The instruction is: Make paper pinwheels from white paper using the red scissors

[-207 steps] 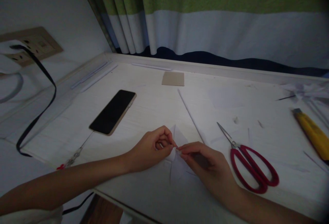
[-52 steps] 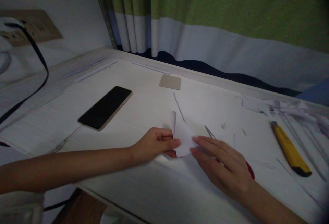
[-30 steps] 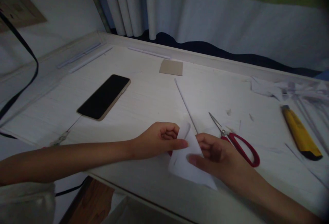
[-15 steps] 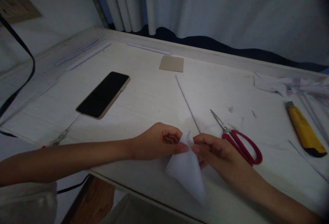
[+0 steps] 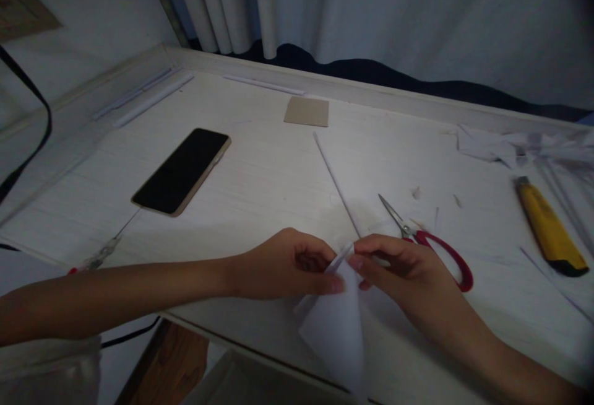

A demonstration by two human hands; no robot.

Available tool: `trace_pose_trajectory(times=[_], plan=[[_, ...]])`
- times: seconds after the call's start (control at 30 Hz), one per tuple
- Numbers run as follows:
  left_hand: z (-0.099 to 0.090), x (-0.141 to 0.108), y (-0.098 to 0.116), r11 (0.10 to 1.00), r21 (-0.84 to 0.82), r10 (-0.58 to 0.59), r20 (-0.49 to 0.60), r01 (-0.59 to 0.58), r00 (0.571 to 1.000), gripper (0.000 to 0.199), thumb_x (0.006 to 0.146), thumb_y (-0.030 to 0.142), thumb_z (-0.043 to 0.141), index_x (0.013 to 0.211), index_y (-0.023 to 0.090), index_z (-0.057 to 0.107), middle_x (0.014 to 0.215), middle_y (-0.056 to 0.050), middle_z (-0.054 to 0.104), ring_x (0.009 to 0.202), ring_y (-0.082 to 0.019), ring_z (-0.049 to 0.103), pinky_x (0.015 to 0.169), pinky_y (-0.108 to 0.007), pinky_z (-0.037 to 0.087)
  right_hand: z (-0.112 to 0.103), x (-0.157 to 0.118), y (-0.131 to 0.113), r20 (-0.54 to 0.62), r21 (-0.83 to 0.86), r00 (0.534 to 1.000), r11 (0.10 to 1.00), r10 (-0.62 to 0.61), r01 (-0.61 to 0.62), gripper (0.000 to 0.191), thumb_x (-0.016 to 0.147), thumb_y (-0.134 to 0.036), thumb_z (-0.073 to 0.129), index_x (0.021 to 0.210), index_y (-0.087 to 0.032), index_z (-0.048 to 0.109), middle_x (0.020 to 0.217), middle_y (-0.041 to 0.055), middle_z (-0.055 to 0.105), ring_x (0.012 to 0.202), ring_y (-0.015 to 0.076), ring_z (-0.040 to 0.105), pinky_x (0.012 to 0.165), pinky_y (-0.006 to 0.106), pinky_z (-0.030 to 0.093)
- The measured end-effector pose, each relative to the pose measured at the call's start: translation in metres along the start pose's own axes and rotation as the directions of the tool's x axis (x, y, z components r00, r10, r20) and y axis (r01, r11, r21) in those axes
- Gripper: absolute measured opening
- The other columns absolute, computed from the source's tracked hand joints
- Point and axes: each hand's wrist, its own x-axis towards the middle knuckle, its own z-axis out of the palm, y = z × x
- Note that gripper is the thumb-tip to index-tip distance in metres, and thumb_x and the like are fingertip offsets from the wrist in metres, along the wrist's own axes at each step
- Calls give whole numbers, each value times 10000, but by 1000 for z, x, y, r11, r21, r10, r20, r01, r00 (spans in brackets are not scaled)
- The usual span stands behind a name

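A sheet of white paper (image 5: pixel 338 330), curled and narrowing to a folded top corner, hangs over the front of the table. My left hand (image 5: pixel 297 265) pinches its upper left side, thumb in front. At the upper right tip, my right hand (image 5: pixel 399 262) grips the paper between thumb and fingers. Just beyond my hands lies a thin rolled paper stick (image 5: pixel 336 183), its near end by my right fingers. Scissors with red handles (image 5: pixel 415 231) lie partly hidden behind my right hand.
A phone (image 5: pixel 183 169) lies on the white table (image 5: pixel 260 176) at left. A grey-brown square card (image 5: pixel 306 111) and rolled paper tubes (image 5: pixel 155 100) are along the back. On the right are a yellow utility knife (image 5: pixel 550 225), crumpled paper (image 5: pixel 505 145) and small scraps.
The paper has turned in my hands, its lower end swinging left, and its top edge now shows a fold. My right hand has shifted slightly upward. The whole view has moved a little.
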Motion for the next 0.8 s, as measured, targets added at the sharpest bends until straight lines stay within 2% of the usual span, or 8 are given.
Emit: trace_pose_trajectory(times=[0.1,0.27,0.5,0.8], plan=[[2,0,-3,999,-51,-17,-16,17,1000,109,668,207,640,767,163,650,683,24,627,617,-77,551,624,-198,419,1,1,1,11,41,999,998,52,-53,92,655,-262,658,710,-194,628,579,-25,619,437,90,558,412,190,489],[2,0,-7,1000,1,-25,-37,25,999,126,706,257,604,736,143,648,679,7,624,610,-82,534,600,-203,400,3,2,2,43,127,992,984,117,-121,133,633,-286,669,687,-179,610,542,-35,601,429,89,550,412,197,500],[2,-1,-2,1000,-24,-7,5,7,1000,109,735,197,565,780,147,651,717,0,638,649,-91,556,631,-211,418,1,2,-3,208,89,977,994,45,-65,161,735,-299,560,637,-185,618,565,-21,564,536,111,551,474,212,489],[1,-1,-3,1000,8,-8,-3,8,1000,109,729,200,575,784,145,652,705,2,638,634,-87,552,626,-212,409,2,3,-3,212,143,969,977,126,-158,150,704,-290,588,623,-167,616,550,-17,580,483,94,530,435,197,468]])
